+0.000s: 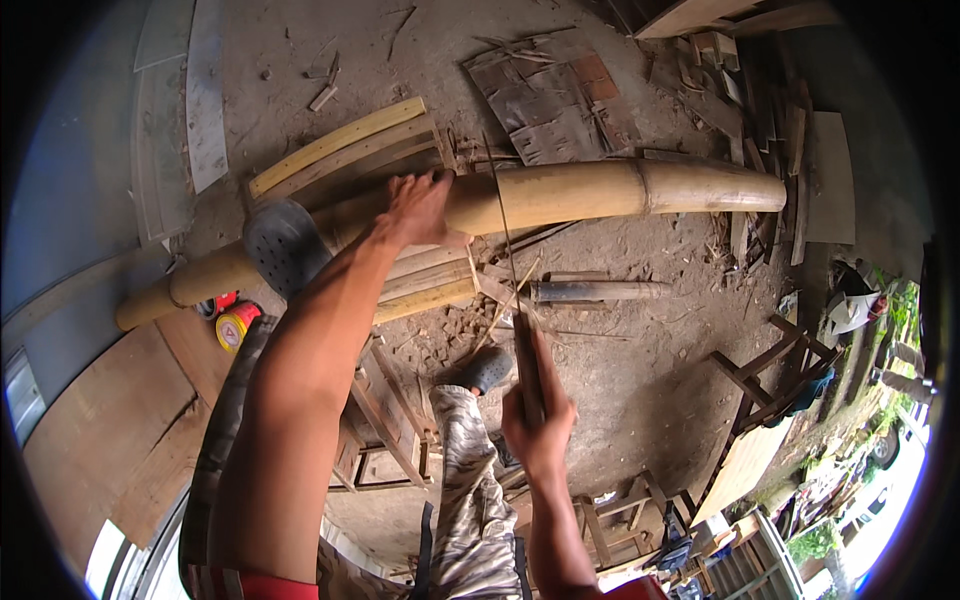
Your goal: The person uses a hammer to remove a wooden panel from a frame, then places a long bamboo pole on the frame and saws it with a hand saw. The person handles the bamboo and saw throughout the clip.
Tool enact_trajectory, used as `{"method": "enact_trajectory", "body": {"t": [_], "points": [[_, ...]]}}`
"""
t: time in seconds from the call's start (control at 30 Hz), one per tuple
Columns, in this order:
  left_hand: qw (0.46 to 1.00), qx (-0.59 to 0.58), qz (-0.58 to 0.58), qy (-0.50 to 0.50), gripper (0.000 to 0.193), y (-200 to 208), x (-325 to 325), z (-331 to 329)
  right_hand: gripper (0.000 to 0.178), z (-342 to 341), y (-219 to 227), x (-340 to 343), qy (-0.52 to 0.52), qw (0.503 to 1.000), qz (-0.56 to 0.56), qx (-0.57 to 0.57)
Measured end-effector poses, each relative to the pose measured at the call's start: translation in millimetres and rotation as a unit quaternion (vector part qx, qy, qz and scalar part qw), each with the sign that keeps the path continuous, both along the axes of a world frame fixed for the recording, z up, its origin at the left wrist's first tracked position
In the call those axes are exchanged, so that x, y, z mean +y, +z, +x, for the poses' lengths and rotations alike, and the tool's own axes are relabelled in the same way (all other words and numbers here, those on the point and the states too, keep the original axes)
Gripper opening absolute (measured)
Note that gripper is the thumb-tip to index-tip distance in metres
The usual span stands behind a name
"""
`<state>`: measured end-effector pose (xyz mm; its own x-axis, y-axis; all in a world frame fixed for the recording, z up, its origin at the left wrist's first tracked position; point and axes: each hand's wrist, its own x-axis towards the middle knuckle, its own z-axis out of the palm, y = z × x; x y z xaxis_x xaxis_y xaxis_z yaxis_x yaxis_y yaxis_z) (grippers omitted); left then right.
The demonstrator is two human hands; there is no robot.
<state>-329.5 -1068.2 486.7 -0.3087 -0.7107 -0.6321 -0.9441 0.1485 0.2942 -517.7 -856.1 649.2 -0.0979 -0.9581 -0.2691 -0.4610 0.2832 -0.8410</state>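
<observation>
A long, thick bamboo pole (585, 190) lies crosswise in front of me, over a low slatted wooden bench (340, 150). My left hand (420, 208) grips the pole from above, its thumb on the near side. In my right hand (540, 428) is a handsaw (503, 215), held by its long handle. The thin blade stands edge-on across the pole, just right of my left hand. How deep the blade sits in the bamboo I cannot tell. My left foot, in a grey clog (288, 245), rests on the pole further left.
My other clog (487, 368) stands on the dirt floor. Past the pole lie broken boards (550, 105). A dark pipe-like piece (600, 291) lies nearer. Red and yellow cans (236, 325) stand at left beside plywood (110, 430). Wooden frames (775, 370) stand at right, scrap wood beyond.
</observation>
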Motion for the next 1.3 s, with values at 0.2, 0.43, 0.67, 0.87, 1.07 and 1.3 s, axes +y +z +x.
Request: {"method": "enact_trajectory", "body": {"t": [0.2,0.43,0.67,0.87,1.07,1.3], "points": [[0.998,0.005,-0.06,0.027,0.126,-2.3,14.7,-13.1,0.07,-1.1,-38.3,-40.9,-0.021,0.999,-0.023,-0.03],[1.0,0.011,-0.02,-0.007,0.121,5.2,7.0,-7.7,0.067,5.6,-36.0,-50.4,-0.057,0.994,0.066,-0.065],[1.0,0.007,-0.03,0.001,0.121,4.7,6.8,-9.5,0.073,-12.7,4.5,29.8,-0.025,0.999,-0.026,-0.04],[0.998,0.049,-0.025,-0.008,0.117,14.8,2.3,-12.4,0.066,8.6,-68.8,-70.2,-0.088,0.995,-0.01,-0.042],[1.0,0.0,-0.022,-0.008,0.121,2.9,-4.2,-6.4,0.074,-12.6,24.1,67.2,-0.06,0.994,0.069,-0.064],[0.997,0.032,-0.074,-0.017,0.114,6.9,-3.3,-17.9,0.065,5.2,-87.2,-84.0,-0.103,0.992,-0.039,-0.066]]}}
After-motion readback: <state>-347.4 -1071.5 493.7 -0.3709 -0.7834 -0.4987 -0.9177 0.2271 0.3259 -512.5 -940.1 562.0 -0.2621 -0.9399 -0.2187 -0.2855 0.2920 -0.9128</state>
